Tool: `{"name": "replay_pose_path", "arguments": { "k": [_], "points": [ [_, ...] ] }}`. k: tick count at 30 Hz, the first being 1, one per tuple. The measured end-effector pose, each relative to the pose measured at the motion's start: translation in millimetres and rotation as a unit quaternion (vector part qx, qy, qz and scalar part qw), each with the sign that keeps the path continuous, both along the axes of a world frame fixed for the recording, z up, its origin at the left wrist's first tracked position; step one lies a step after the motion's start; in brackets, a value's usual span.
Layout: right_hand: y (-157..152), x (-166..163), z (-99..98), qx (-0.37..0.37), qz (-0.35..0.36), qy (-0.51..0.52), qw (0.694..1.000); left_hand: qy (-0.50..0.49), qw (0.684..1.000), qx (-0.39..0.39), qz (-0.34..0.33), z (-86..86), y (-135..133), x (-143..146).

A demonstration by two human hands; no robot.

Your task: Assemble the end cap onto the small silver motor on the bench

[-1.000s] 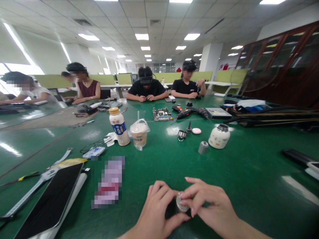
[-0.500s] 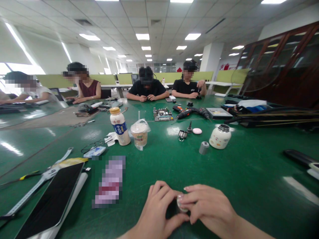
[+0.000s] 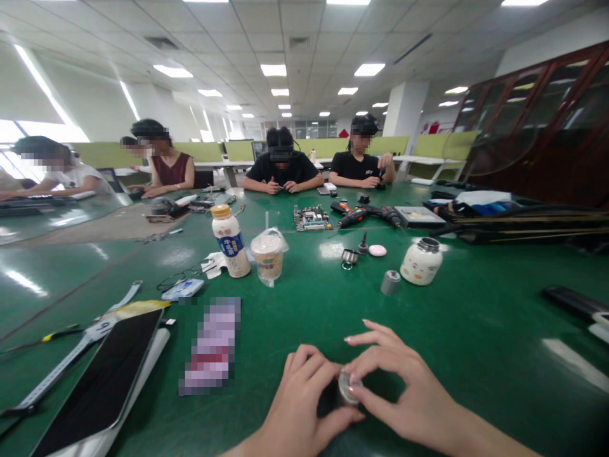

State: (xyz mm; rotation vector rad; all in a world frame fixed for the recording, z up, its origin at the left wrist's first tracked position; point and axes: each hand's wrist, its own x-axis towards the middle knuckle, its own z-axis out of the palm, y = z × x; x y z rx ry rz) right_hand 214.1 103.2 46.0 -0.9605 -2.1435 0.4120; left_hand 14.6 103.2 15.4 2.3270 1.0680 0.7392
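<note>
While a green table [image 3: 295, 317] spread beneath everything, a flat dark-screened device [image 3: 99, 381] lay on it at nine o'clock, taking the lower middle of the view as the dial's centre and straight ahead as twelve. Next in size, the left hand [image 3: 297, 403] rested at about nine o'clock, much nearer that centre, and the right hand [image 3: 419, 387] was at three. Farther off, near eleven, stood a yellow-capped bottle [image 3: 231, 247] with a blue label; just beside it, at its three o'clock, was a lidded cup [image 3: 269, 257]. Out at one o'clock sat a squat white jar [image 3: 421, 263], its mouth uncovered, and a grey cylinder [image 3: 390, 284] stood near it at its eight o'clock.

Smallest of all, a round metallic piece [image 3: 343, 384] was at the dial's centre, between the hands. The left fingers were curled around its nine o'clock side, index at the far edge and thumb along the near one, holding it. The right thumb and index were closed in a pinch on its top, while that hand's other fingers fanned out toward twelve, apart from it.
</note>
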Motion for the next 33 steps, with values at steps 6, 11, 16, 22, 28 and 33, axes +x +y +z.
{"name": "replay_pose_path", "arguments": {
  "k": [6, 11, 16, 22, 28, 33],
  "points": [
    [2.8, -0.4, -6.2, -0.034, -0.012, 0.039, 0.999, -0.006, 1.0, -0.004, -0.002, 1.3, -0.5, 0.3],
    [-1.2, -1.7, -8.1, 0.023, 0.025, 0.043, 0.998, -0.009, 1.0, 0.004, -0.005, 0.4, 0.4, 0.4],
    [6.4, 3.3, -1.9, -0.002, -0.036, 0.114, 0.993, -0.006, 1.0, 0.011, -0.002, 0.6, 0.4, 0.2],
    [50.6, 42.1, -18.9, -0.032, -0.179, 0.108, 0.977, 0.0, 1.0, 0.001, 0.004, 2.3, 0.2, 0.2],
    [67.0, 60.2, -45.5, -0.111, -0.166, 0.042, 0.979, 0.015, 1.0, 0.0, 0.003, 2.2, 1.8, 0.9],
    [67.1, 60.1, -44.2, -0.117, -0.172, 0.055, 0.977, 0.019, 1.0, 0.006, 0.0, 1.4, 2.3, 0.4]
  ]
}}
